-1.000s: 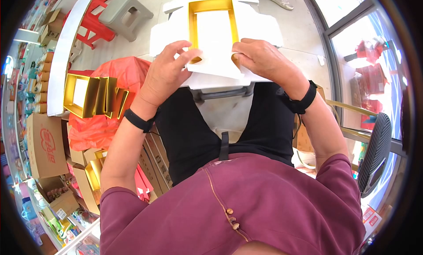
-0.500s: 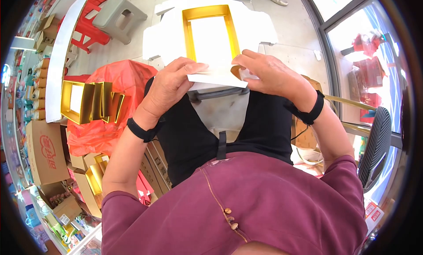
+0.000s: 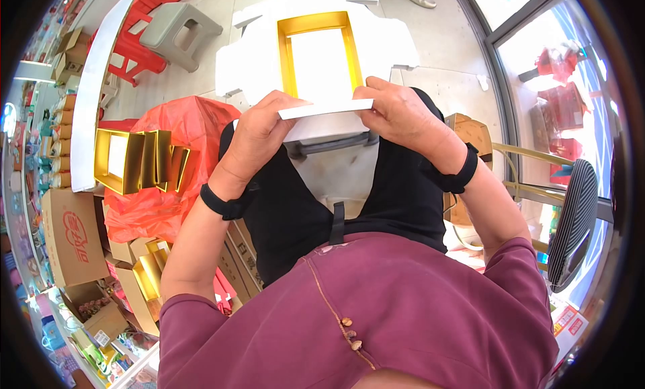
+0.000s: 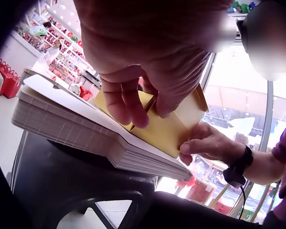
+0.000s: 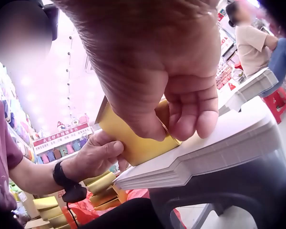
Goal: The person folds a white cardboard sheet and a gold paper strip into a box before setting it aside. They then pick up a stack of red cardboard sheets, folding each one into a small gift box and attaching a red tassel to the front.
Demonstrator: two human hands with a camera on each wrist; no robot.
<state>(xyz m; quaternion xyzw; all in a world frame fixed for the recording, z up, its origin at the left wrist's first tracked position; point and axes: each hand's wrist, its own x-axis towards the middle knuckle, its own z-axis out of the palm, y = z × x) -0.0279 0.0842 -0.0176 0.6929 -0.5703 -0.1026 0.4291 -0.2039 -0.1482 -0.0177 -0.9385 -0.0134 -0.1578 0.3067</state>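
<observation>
A gold-walled box frame [image 3: 287,56] with a white inside lies on a stack of white die-cut card sheets [image 3: 245,66]. Its near end wall shows as a white strip [image 3: 326,109] in the head view and as a gold panel [image 4: 169,131] in the left wrist view. My left hand [image 3: 261,130] pinches the left end of this wall, thumb on one side and fingers on the other. At the right end, my right hand [image 3: 403,117] pinches the wall the same way; the right wrist view shows its thumb against the gold panel [image 5: 133,140].
Several gold frames [image 3: 124,160] rest on a red plastic bag [image 3: 151,218] at the left. Cardboard boxes [image 3: 74,234] stand below them. A grey stool [image 3: 180,34] is at the upper left. The card stack lies on a dark stool [image 4: 81,176].
The flap at the near end has been raised from lying slanted to standing as a narrow strip. Both hands have come to its ends, and the right fingers have closed on the corner.
</observation>
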